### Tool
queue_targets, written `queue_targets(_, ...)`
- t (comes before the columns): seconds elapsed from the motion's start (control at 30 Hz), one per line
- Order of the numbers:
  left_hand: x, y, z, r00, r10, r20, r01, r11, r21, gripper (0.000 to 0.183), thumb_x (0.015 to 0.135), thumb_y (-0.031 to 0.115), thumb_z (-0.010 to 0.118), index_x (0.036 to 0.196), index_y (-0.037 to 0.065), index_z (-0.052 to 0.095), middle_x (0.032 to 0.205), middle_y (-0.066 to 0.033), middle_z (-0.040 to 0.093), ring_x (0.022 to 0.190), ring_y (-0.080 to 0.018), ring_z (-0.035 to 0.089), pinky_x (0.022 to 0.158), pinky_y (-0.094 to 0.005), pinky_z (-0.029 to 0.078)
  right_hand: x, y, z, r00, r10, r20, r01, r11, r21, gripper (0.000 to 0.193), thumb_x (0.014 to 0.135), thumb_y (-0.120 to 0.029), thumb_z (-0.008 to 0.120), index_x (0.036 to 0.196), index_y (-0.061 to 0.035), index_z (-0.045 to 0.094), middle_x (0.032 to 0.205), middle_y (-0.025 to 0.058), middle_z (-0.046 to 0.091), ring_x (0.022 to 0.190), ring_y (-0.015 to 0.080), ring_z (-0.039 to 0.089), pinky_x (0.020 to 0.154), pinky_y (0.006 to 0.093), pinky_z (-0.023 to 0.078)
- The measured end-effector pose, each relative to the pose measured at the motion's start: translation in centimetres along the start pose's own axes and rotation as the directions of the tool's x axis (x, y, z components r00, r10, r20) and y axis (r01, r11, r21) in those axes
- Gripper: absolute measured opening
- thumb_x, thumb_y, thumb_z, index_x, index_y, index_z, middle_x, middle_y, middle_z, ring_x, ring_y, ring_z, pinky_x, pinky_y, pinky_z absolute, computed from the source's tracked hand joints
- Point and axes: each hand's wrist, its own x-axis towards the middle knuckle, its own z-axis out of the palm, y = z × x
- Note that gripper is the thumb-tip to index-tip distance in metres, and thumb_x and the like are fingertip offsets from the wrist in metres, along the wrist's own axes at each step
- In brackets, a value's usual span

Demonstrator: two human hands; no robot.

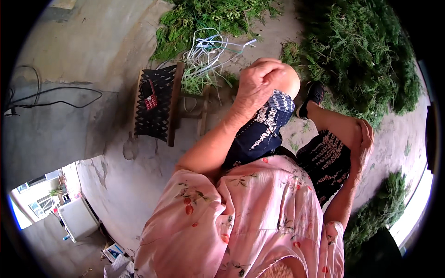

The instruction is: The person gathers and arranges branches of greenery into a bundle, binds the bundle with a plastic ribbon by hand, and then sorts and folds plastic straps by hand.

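Observation:
My left hand [261,79] rests on my bent left knee [289,79], its fingers curled in, and no object shows in it. Against the side of my right knee [346,124] lies my right hand [365,142], fingers stretched out and holding nothing. To the left of my left knee stands a low wooden stool [172,104] with a black woven seat. A red and black keypad phone [149,95] lies on that seat. Just beyond the stool is a loose tangle of white and pale green plastic strips [204,55].
Cut green conifer branches lie in a heap [357,55] at the far right, a pile [204,18] at the top and another bunch [382,208] at lower right. A black cable [60,89] runs along the left. A white cabinet-like box [78,220] stands at lower left.

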Motion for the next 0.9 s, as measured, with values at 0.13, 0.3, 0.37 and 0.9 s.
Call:
queue_targets(0.13,-6.3,-6.4,-5.0,0.927,-0.359,-0.105,0.373,0.909,0.185,0.016,0.08,0.013,0.06,0.091,0.002,0.063,0.082,-0.0129,0.063,0.074,-0.0241,0.061,0.066,-0.0299,0.047,0.2,0.7,0.5,0.999,0.016,-0.041,-0.013,0.997,0.074,0.027,0.089,-0.021,0.046,0.103,-0.0019,0.059,0.111,0.0116,0.056,0.105,0.0257,0.05,0.091,0.0337,0.037)
queue_targets(0.3,-15.9,-12.3,-10.3,0.823,-0.463,-0.33,0.563,0.742,0.365,0.014,0.078,0.016,0.06,0.084,0.004,0.063,0.083,-0.0161,0.061,0.078,-0.0325,0.059,0.068,-0.0361,0.046,2.2,0.1,1.8,1.0,0.006,0.001,-0.006,0.997,0.075,0.024,0.087,-0.018,0.049,0.1,-0.0015,0.06,0.105,0.0135,0.057,0.099,0.0263,0.051,0.089,0.0333,0.038)
queue_targets(0.37,-18.8,-13.7,-11.5,0.769,-0.549,-0.328,0.638,0.695,0.332,0.014,0.077,0.016,0.06,0.082,0.004,0.063,0.084,-0.0164,0.061,0.079,-0.0334,0.058,0.068,-0.0368,0.045,2.7,-1.2,2.3,0.997,-0.063,0.037,0.062,0.998,0.033,0.024,0.086,-0.017,0.049,0.099,0.0001,0.06,0.104,0.0135,0.057,0.1,0.0261,0.051,0.089,0.0334,0.038)
queue_targets(0.9,-21.9,-28.3,-8.6,0.534,-0.845,-0.017,0.66,0.404,0.633,0.029,0.069,0.022,0.061,0.09,0.002,0.057,0.097,-0.0217,0.057,0.094,-0.0391,0.052,0.079,-0.0459,0.043,4.8,-7.5,3.7,0.978,-0.098,0.184,0.12,0.987,-0.108,0.022,0.084,-0.008,0.048,0.1,0.0032,0.059,0.101,0.0144,0.059,0.097,0.0259,0.053,0.088,0.0341,0.039)
